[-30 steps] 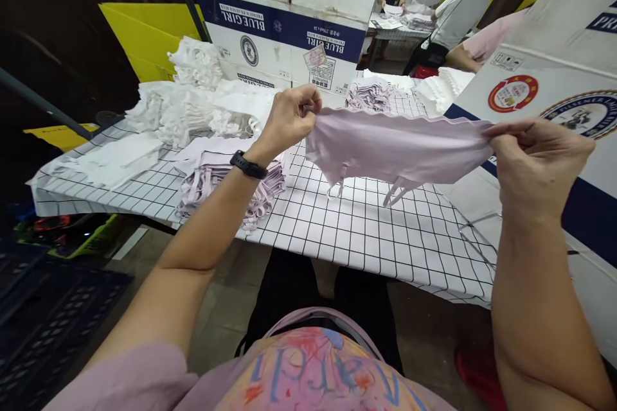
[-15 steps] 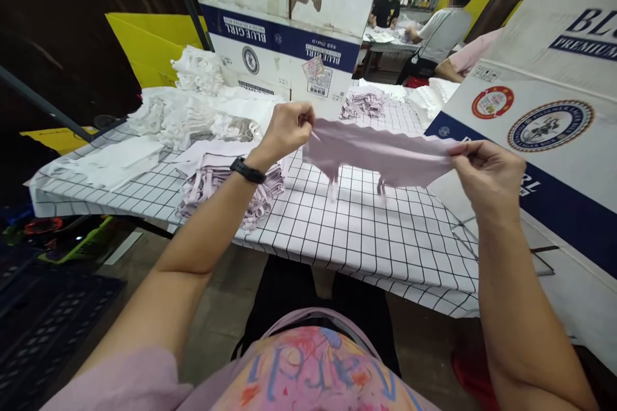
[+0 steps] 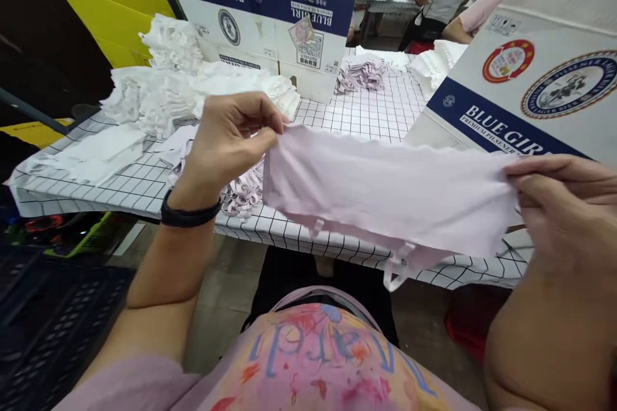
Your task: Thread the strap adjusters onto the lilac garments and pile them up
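A pale lilac bra top [image 3: 390,189] hangs stretched sideways between my two hands, above the front of the table. Its upper edge is wavy, and thin straps dangle below it. My left hand [image 3: 231,141], with a black band on the wrist, pinches the top left corner. At the other end, my right hand [image 3: 569,199] grips the right edge between thumb and fingers. Behind my left wrist lies a stack of lilac garments [image 3: 243,192] with looped straps, partly hidden by the hand and the held piece.
White garments [image 3: 164,93] are heaped on the left of the checked tablecloth [image 3: 318,114]. Cardboard boxes stand behind [image 3: 270,19] and to the right [image 3: 501,77]. Another lilac pile [image 3: 364,72] lies farther back. Co-workers are at a far table. A dark crate [image 3: 58,308] sits low left.
Both hands have brought the bra top nearer to me, and it now looks larger and faces me more fully. The view has tipped downward.
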Demonstrator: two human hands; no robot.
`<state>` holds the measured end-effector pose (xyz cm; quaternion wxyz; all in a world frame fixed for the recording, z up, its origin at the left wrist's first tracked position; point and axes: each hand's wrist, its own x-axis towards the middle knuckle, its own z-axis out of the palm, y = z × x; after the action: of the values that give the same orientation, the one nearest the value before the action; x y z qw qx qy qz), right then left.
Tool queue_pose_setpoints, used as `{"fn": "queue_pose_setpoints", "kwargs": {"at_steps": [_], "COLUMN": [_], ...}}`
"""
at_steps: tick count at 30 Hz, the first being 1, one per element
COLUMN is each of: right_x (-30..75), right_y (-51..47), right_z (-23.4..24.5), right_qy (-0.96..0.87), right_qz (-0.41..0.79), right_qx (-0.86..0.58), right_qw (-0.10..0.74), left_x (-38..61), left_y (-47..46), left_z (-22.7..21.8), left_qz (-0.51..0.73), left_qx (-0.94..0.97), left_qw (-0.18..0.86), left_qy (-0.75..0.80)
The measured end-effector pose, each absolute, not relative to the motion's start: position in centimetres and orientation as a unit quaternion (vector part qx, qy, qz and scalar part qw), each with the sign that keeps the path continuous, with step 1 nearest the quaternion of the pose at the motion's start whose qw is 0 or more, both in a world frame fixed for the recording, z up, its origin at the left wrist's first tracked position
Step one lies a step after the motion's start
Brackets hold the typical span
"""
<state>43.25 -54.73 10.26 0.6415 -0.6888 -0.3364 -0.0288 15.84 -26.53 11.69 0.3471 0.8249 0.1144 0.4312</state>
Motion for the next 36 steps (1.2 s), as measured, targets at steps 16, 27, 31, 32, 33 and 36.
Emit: {"fn": "queue_pose_setpoints", "kwargs": {"at_steps": [16,27,31,32,33,36], "right_x": [48.9,35.1,32.8,32.4,32.1,31.9], "right_y": [-45.9,-53.8,-56.3,-56.7,-57.1,-57.0], "right_z": [-7.4,-7.8,-8.9,-9.0,-8.9,-8.2], "right_qy": [-0.401,-0.467,-0.467,-0.469,-0.468,-0.458], "right_qz": [-0.020,0.030,0.045,0.043,0.037,-0.004], "right_qx": [-0.832,-0.816,-0.819,-0.816,-0.812,-0.798], "right_qw": [0.383,0.338,0.331,0.336,0.347,0.392], "left_x": [25.7,31.3,31.6,31.6,31.5,31.6], "left_y": [-21.1,-29.7,-29.9,-29.9,-29.9,-30.1], "left_z": [-5.3,-7.1,-7.6,-7.6,-7.6,-7.6], "left_qz": [0.189,-0.030,-0.050,-0.051,-0.051,-0.039], "left_qx": [0.923,0.967,0.966,0.965,0.965,0.963], "left_qw": [0.175,0.232,0.242,0.245,0.248,0.258], "left_qy": [0.288,-0.098,-0.078,-0.074,-0.071,-0.067]}}
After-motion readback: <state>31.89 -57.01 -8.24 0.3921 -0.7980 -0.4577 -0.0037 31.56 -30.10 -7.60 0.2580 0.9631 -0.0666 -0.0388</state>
